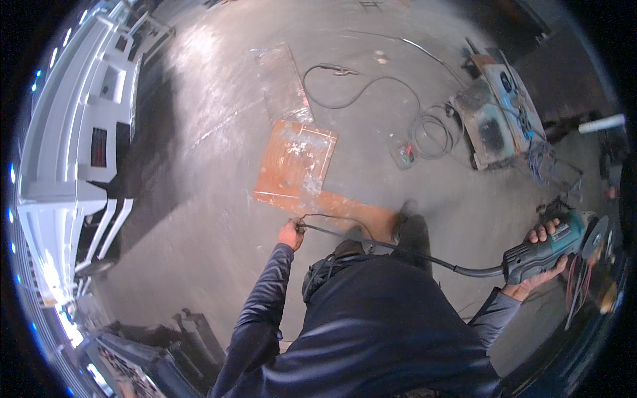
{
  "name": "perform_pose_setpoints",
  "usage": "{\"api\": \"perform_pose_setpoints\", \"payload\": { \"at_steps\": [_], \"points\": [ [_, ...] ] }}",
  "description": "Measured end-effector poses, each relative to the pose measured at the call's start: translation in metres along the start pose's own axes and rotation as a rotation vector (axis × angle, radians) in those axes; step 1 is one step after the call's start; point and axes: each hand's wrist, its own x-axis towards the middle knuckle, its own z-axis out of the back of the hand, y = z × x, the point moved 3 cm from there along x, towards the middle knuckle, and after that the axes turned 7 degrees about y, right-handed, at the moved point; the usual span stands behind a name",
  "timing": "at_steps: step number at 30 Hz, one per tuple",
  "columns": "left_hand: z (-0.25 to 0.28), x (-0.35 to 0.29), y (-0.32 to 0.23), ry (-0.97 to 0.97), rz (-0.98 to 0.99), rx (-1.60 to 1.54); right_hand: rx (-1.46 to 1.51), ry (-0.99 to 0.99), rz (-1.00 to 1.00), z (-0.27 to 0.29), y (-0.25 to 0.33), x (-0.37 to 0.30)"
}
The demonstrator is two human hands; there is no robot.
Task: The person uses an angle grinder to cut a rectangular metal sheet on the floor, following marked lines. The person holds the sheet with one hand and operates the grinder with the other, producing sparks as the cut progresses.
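Note:
In my right hand [535, 278] is a teal and black angle grinder [547, 250], gripped around its body from below. Its round disc [596, 237] points away to the right. A thick black power cord [411, 252] runs from the grinder's rear across the front of my body to my left hand [290, 234]. The fingers of that hand are closed on the cord, and a thinner loop of it hangs past them toward my feet. Fingers [544, 231] also show over the top of the grinder body.
A brown cardboard sheet [282, 159] lies on the grey floor ahead of my shoes. Beyond it a welding cable [378, 79] curls toward a worn wheeled machine [494, 123] at the right. A white vehicle body [66, 132] stands along the left. Dark equipment [159, 351] sits lower left.

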Motion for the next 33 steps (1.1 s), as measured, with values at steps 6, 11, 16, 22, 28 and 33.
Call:
{"api": "perform_pose_setpoints", "payload": {
  "at_steps": [6,11,16,22,28,33],
  "points": [
    [-0.038,0.019,-0.045,-0.072,0.226,-0.056,0.042,0.082,-0.167,0.082,-0.015,0.124],
    [-0.049,0.035,-0.098,-0.237,0.293,-0.028,0.105,0.108,-0.288,0.125,-0.022,0.219],
    [-0.057,0.042,-0.12,-0.351,0.38,-0.087,0.142,0.154,-0.356,0.143,-0.039,0.287],
    [-0.079,0.035,-0.141,-0.402,0.555,-0.234,0.181,0.214,-0.446,0.148,-0.085,0.348],
    [-0.068,0.049,-0.135,-0.359,0.638,-0.405,0.251,0.289,-0.545,0.135,-0.166,0.428],
    [-0.057,0.091,-0.106,-0.25,0.691,-0.65,0.254,0.271,-0.577,0.119,-0.245,0.475]
  ]
}}
